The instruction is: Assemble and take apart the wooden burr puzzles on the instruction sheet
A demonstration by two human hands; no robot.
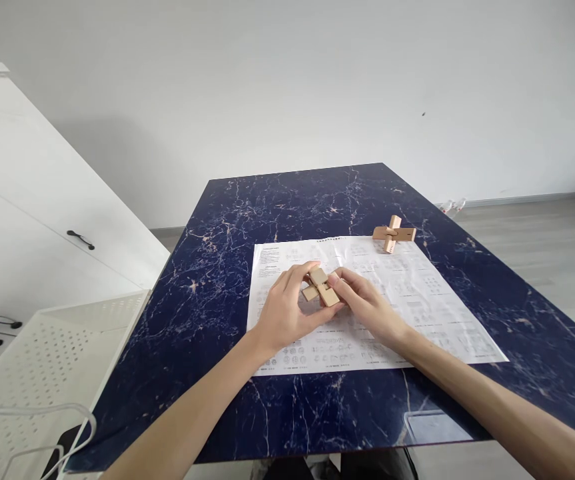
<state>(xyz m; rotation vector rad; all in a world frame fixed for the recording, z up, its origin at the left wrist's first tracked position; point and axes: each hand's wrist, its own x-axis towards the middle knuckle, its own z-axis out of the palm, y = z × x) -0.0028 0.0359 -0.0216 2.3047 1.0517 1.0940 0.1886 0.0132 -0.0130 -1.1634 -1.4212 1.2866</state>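
Note:
Between my two hands is a wooden interlocking puzzle (321,287) of pale, square-ended pieces. My left hand (287,310) grips it from the left, with the thumb below and the fingers over the top. On the right side, my right hand (364,300) pinches it with the thumb and bent fingers; part of that grip is hidden. Under both hands lies a large white instruction sheet (432,313) printed with small diagrams. A second wooden puzzle (391,233), cross-shaped, rests at the sheet's far right edge.
The dark blue marbled table (287,207) carries the sheet and ends near a pale wall. A white perforated cabinet or rack (52,353) stands left, with a white cable (32,408) near it. White cabinet doors (42,180) with dark handles are further left.

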